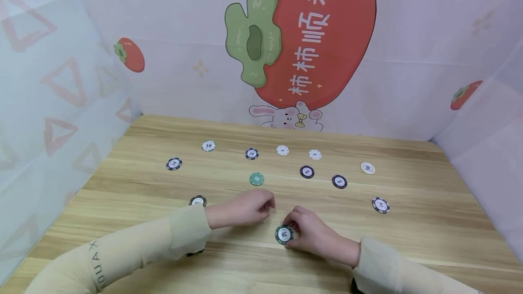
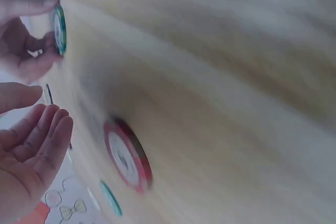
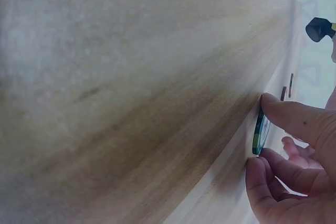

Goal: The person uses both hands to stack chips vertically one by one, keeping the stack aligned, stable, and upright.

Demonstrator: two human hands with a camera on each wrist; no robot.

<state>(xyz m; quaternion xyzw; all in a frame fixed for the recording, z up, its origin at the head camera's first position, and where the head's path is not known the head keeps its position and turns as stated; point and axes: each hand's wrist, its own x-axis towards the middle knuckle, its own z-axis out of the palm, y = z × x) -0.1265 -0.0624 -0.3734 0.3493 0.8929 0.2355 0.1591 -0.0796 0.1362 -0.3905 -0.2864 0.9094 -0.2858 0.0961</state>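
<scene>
Thumb and fingers of my right hand (image 1: 316,237) pinch a dark green poker chip (image 1: 283,235) marked 20 by its edges, low at the tabletop. In the right wrist view the chip (image 3: 259,132) is tilted on edge to the camera between thumb and fingertips. My left hand (image 1: 247,207) hovers just left of it, fingers loosely bent and holding nothing. Below that hand, a red poker chip (image 2: 127,156) lies on the wood in the left wrist view; the hand hides it from the head view. A black chip (image 1: 198,200) sits partly behind the left sleeve.
Several chips lie spread over the wooden table (image 1: 143,221): a light green 20 chip (image 1: 257,179), purple-rimmed chips (image 1: 307,172), white chips (image 1: 282,150), a blue 10 chip (image 1: 381,205) at right and another blue chip (image 1: 174,164) at left. Printed cloth walls (image 1: 175,85) enclose the table.
</scene>
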